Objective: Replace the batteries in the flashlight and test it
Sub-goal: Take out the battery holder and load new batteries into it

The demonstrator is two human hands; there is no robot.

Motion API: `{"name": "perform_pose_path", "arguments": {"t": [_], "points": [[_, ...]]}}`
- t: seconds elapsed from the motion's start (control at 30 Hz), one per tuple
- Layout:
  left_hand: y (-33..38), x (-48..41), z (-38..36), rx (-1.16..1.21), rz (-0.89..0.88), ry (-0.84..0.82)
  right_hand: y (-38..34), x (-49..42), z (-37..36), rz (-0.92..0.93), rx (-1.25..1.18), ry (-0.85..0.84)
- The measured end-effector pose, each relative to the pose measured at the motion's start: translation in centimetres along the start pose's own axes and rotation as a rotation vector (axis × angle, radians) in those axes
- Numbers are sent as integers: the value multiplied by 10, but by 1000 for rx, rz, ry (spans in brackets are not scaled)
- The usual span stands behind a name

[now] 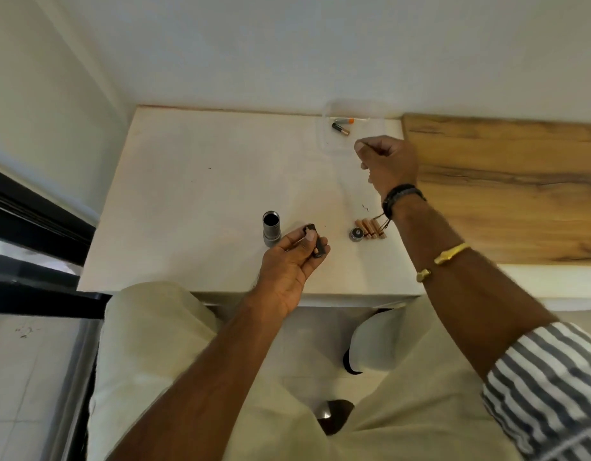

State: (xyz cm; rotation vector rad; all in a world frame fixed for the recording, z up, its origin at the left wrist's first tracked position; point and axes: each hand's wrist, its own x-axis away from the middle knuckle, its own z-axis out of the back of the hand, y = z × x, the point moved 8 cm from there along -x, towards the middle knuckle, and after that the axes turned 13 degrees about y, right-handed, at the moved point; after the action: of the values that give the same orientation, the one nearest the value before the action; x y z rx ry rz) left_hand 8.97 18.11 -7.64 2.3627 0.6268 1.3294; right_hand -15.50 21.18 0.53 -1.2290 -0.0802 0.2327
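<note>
A grey flashlight body stands upright on the white table, its open end facing up. Just right of it my left hand grips a black battery holder above the table's front edge. The round grey end cap lies beside three copper-coloured batteries. My right hand hovers with curled fingers near a clear plastic tray at the back; what it holds, if anything, is hidden. Two batteries lie in that tray.
A wooden board lies along the table's right side. White walls close the back and left. A dark window frame runs at the left. My knees in pale trousers sit under the table's front edge.
</note>
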Motion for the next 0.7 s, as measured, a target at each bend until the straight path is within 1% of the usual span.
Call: {"name": "perform_pose_path", "arguments": {"t": [0.1, 0.23, 0.33, 0.43, 0.53, 0.63, 0.7], "points": [[-1, -5, -1, -22, 5, 30, -14, -35, -17, 133, 171, 16], [-7, -3, -5, -57, 17, 22, -26, -68, -48, 318, 508, -73], [-7, -2, -8, -57, 28, -4, -22, -79, -67, 341, 698, -109], [-7, -3, -9, -43, 45, -17, -14, -81, -78, 325, 784, -100], [-8, -2, -12, -28, 73, -39, -10, -83, -80, 305, 812, -65], [-10, 2, -15, -29, 95, -70, -11, -86, -80, 289, 799, -74], [-9, 5, -18, -27, 94, -89, -13, -85, -73, 261, 733, -64]]}}
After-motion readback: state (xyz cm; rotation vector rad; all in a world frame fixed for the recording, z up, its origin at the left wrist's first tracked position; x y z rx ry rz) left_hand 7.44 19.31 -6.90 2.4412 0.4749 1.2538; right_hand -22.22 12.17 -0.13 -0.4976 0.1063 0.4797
